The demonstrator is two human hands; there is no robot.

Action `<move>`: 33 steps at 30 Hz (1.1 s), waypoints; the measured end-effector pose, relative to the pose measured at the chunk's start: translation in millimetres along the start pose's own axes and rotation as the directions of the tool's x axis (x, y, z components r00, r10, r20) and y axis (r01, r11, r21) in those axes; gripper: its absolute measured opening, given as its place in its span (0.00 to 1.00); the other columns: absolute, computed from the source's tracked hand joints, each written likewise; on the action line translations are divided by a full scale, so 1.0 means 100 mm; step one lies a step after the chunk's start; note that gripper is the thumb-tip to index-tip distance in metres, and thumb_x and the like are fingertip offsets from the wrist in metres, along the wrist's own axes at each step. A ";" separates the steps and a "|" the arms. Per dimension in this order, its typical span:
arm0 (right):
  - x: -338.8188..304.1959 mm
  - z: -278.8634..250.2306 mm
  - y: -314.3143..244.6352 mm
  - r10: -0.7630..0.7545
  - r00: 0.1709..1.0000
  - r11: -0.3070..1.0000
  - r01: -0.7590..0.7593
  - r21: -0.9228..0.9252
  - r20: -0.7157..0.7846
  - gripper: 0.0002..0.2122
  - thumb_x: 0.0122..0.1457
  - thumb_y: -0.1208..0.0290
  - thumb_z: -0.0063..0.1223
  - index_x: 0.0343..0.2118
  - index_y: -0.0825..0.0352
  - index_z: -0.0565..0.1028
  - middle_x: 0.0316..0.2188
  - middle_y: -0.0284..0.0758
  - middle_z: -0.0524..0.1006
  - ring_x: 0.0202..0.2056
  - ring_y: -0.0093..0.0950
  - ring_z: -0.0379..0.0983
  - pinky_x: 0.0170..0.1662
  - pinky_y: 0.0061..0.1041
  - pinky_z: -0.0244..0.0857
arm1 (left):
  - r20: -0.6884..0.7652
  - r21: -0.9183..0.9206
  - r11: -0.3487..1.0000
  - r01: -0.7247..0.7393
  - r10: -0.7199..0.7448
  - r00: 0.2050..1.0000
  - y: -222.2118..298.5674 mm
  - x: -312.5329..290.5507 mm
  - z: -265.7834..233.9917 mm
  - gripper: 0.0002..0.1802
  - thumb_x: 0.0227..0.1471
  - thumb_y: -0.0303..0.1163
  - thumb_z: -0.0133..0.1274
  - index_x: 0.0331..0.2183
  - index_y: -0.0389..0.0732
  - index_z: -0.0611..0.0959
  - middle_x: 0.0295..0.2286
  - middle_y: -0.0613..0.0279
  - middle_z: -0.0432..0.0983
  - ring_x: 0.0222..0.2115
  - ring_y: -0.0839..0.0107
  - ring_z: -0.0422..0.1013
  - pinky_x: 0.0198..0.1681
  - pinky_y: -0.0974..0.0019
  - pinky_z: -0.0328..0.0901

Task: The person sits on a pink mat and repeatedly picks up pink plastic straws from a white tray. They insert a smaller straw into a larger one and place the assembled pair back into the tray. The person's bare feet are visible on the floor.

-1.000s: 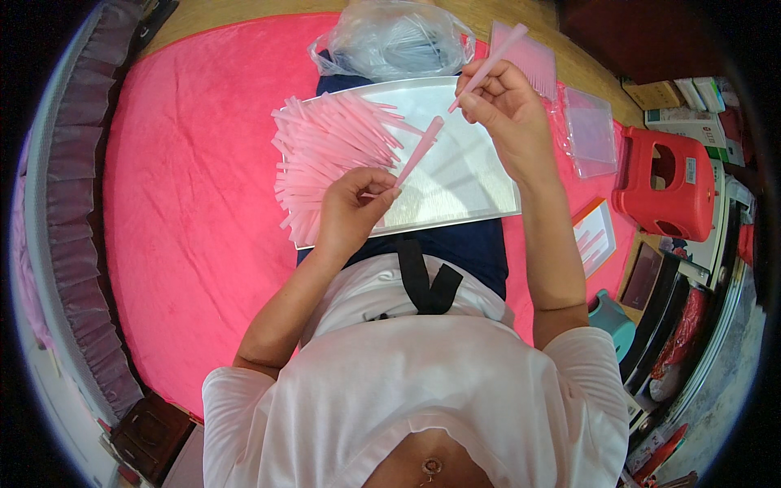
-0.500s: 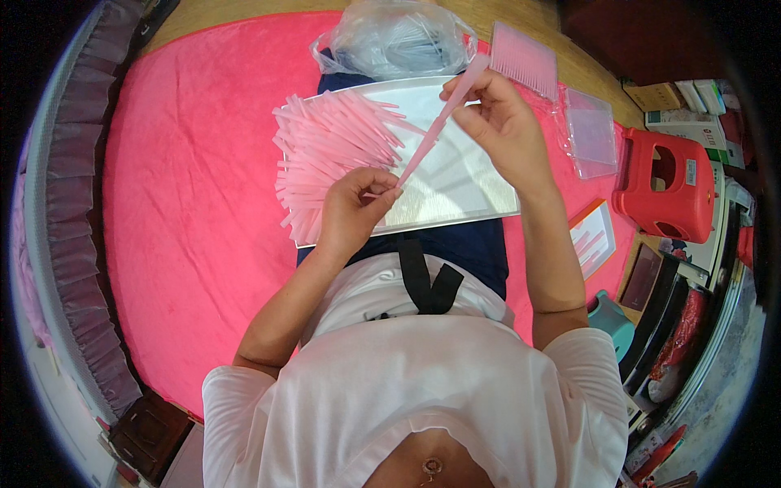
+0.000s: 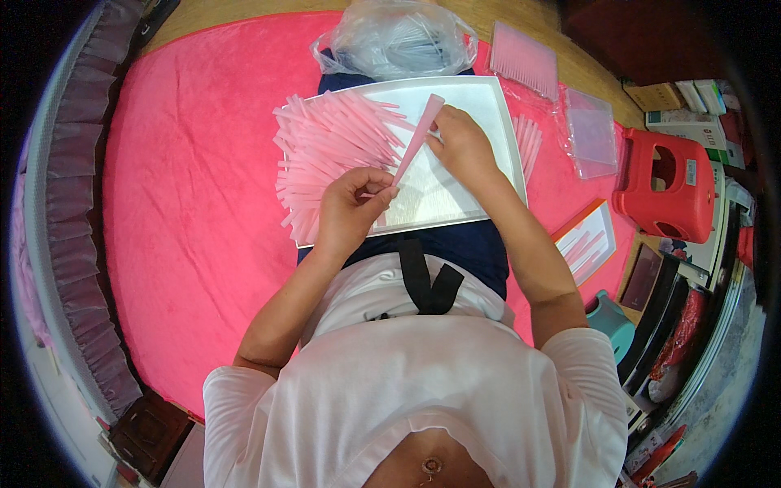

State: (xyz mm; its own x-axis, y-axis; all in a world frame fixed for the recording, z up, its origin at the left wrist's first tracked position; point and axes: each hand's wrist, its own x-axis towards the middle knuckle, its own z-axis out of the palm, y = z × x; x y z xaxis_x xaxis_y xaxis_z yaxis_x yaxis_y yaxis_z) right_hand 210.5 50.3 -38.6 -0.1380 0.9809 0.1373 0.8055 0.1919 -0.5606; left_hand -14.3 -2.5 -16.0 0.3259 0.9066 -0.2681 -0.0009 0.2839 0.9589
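Note:
A pink tapered plastic stick (image 3: 420, 138) slants between my two hands above a shallow white tray (image 3: 439, 199). My left hand (image 3: 354, 207) is closed in a pinch on its narrow lower end. Farther up, the fingers of my right hand (image 3: 462, 142) are closed at the stick's side, just below its wide end; some of those fingertips are hidden. A loose heap of similar pink sticks (image 3: 333, 150) covers the tray's left half and spills over its left edge.
Beyond the tray lies a clear plastic bag (image 3: 399, 41). To the right are several pink sticks (image 3: 527, 146) on the pink mat (image 3: 195, 203), flat clear cases (image 3: 591, 134), an orange-edged white box (image 3: 590, 244), a red stool (image 3: 667, 187) and a teal stool (image 3: 610, 325).
My right hand has come down and left, nearer to my left hand. The pink piece between them now reaches less far up. My left hand has barely moved.

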 end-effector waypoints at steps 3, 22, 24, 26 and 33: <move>0.02 0.06 0.03 -0.023 0.999 0.997 0.021 -0.079 -0.023 0.10 0.50 0.76 0.57 0.36 0.66 0.73 0.34 0.41 0.76 0.40 0.41 0.72 0.44 0.39 0.66 | 0.001 -0.018 1.000 -0.009 0.009 1.000 -0.02 0.00 0.00 0.08 0.52 0.20 0.58 0.37 0.34 0.80 0.29 0.67 0.77 0.29 0.81 0.71 0.33 0.78 0.67; 0.09 -0.94 -0.48 0.115 0.978 0.495 0.095 0.864 -0.174 0.14 0.57 0.81 0.54 0.47 0.69 0.69 0.37 0.35 0.76 0.37 0.21 0.71 0.39 0.19 0.64 | 0.027 0.043 0.999 -0.019 0.017 0.999 -0.05 0.00 0.02 0.09 0.52 0.20 0.58 0.38 0.34 0.80 0.29 0.68 0.76 0.29 0.82 0.70 0.32 0.78 0.65; 0.07 -0.96 -0.47 0.092 0.986 0.490 0.077 0.868 -0.140 0.16 0.57 0.80 0.56 0.48 0.71 0.68 0.38 0.35 0.76 0.41 0.22 0.73 0.47 0.21 0.66 | 0.031 0.049 0.999 -0.017 0.015 0.999 -0.06 0.00 0.01 0.09 0.52 0.20 0.58 0.38 0.34 0.80 0.29 0.67 0.76 0.30 0.82 0.70 0.33 0.78 0.65; 0.06 -0.96 -0.47 0.086 0.987 0.489 0.076 0.869 -0.134 0.16 0.57 0.81 0.56 0.48 0.70 0.68 0.38 0.35 0.75 0.41 0.22 0.72 0.47 0.21 0.66 | 0.035 0.054 0.998 -0.012 0.010 0.999 -0.05 0.00 0.01 0.09 0.52 0.20 0.58 0.38 0.34 0.80 0.30 0.67 0.77 0.30 0.81 0.70 0.33 0.78 0.65; 0.04 -0.94 -0.48 0.063 0.990 0.532 0.073 0.844 -0.125 0.16 0.56 0.81 0.57 0.47 0.69 0.69 0.39 0.33 0.75 0.42 0.21 0.72 0.45 0.20 0.67 | 0.036 0.069 0.997 -0.023 0.020 0.999 -0.05 0.00 0.01 0.09 0.52 0.20 0.58 0.38 0.34 0.80 0.30 0.67 0.77 0.31 0.81 0.70 0.34 0.77 0.66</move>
State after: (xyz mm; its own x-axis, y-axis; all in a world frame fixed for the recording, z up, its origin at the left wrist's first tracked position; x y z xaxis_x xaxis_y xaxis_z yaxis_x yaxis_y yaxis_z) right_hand 225.3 41.9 65.4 -0.0134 0.9791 0.2029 -0.0678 0.2016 -0.9771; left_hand -13.0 -4.4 -20.6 0.3596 0.9003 -0.2451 0.0573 0.2408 0.9689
